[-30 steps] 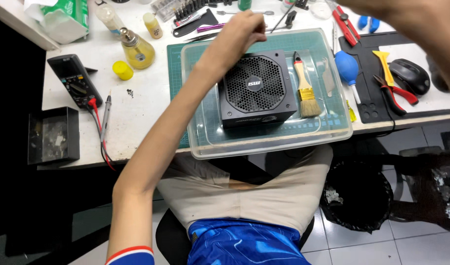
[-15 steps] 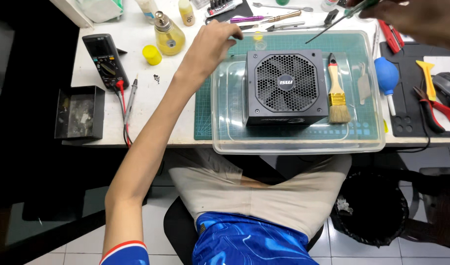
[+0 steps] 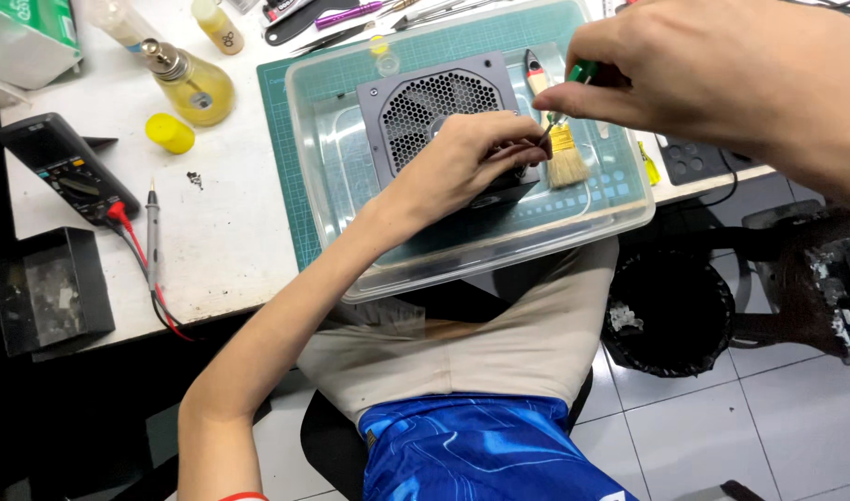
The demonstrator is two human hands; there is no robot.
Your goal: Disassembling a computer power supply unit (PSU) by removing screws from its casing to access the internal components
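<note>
Two hands are gathered at the right front corner of the black power supply unit [image 3: 443,116], which is set fan grille upward inside a clear plastic tub [image 3: 332,186] on a green cutting mat [image 3: 276,158]. The left hand [image 3: 471,158] is laid over that corner, its fingers curled down against the casing so that the unit is braced from its own side. The right hand [image 3: 694,70] is held higher and to the right, its fingers closed together on the green handle of a screwdriver [image 3: 573,83]. The tool's long axis is slanted down and to the left, from the handle at the pinch toward the tip, which is brought to a spot just beside the left fingertips [image 3: 527,144]. The exact point of contact is hidden by those fingers, so it cannot be told whether the tip is seated. A paintbrush [image 3: 556,139] is left lying in the tub just to the right of the unit, its length running away from the person. Well to the left on the white bench, a multimeter [image 3: 63,172] with its probes is seen.
</note>
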